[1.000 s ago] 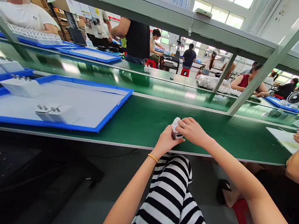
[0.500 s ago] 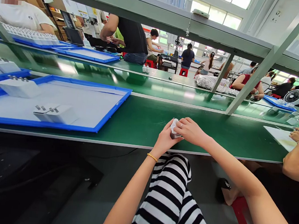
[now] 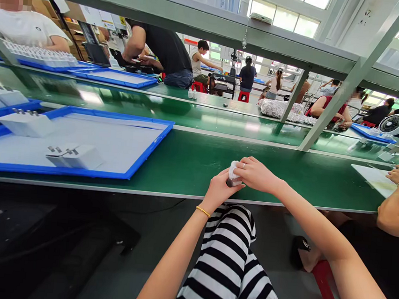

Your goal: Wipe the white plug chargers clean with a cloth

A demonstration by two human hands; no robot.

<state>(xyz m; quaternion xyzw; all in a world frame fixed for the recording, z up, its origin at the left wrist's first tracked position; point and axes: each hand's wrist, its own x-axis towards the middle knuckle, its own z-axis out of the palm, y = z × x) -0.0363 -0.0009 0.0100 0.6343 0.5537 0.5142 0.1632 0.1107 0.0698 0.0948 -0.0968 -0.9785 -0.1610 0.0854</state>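
"Held where?"

"Crumpled white tissue [image 3: 233,173] around a small dark object [image 3: 229,183], between both hands, over the front part of the green bench top [image 3: 183,167]."

"Grip?"

"Pressed together: left hand [image 3: 220,187] cupped beneath, right hand [image 3: 257,175] with fingers closed over the top."

"Different from the earlier view?"

"Less of the dark object showing, only a tip below the tissue. Well off to the left, a blue-rimmed tray [image 3: 77,171] with white blocks [image 3: 75,156], out of reach of neither hand's touch."

Black-and-white striped garment [image 3: 226,269] across the lap, thin gold bracelet [image 3: 202,211] on the left wrist [image 3: 210,200], silver ring [image 3: 244,165] on the right hand [image 3: 257,175].
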